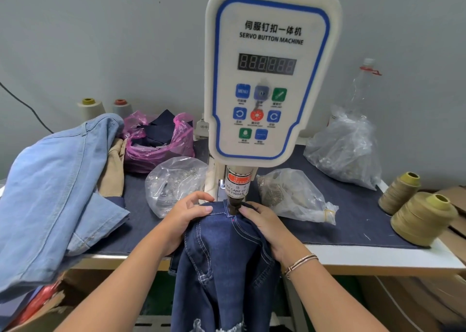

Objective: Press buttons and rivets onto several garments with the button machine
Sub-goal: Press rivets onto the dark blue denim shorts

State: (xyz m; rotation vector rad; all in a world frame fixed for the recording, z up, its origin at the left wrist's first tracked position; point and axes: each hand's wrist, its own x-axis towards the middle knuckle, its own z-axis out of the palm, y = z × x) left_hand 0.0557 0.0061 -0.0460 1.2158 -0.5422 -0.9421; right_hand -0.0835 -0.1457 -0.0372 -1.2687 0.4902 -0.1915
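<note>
While the dark blue jeans (222,256) lay draped over the front edge of the bench (378,256), their waistband sat right under the black punch (233,208) of the servo button machine (269,74), whose white control panel with its blue border rose straight up in the middle of the head view. The left hand (181,218) rested on the denim just left of the punch, its fingers curled over the fold of the waistband and pinching the cloth. The right hand (264,226) lay on the other side, its grip closed on the bunched fabric, with a fingertip close beside the punch; a thin bracelet (301,262) circled that wrist. A tiny red dot (232,220) showed on the denim just below the punch.

A dark blue cloth (353,205) covered the bench top. Left of the machine stood a clear bag of small metal parts (174,183), and behind it a pink bag stuffed with dark fabric scraps (158,140). A light blue denim garment (55,185) was heaped at the far left, with a tan garment (113,170) beneath its edge. Two pale thread cones (104,107) stood against the wall. To the right lay another clear bag of hardware (290,193), a larger crumpled bag (345,150) farther back, an empty plastic bottle (363,84), and two olive thread spools (413,205) near the bench's right edge.
</note>
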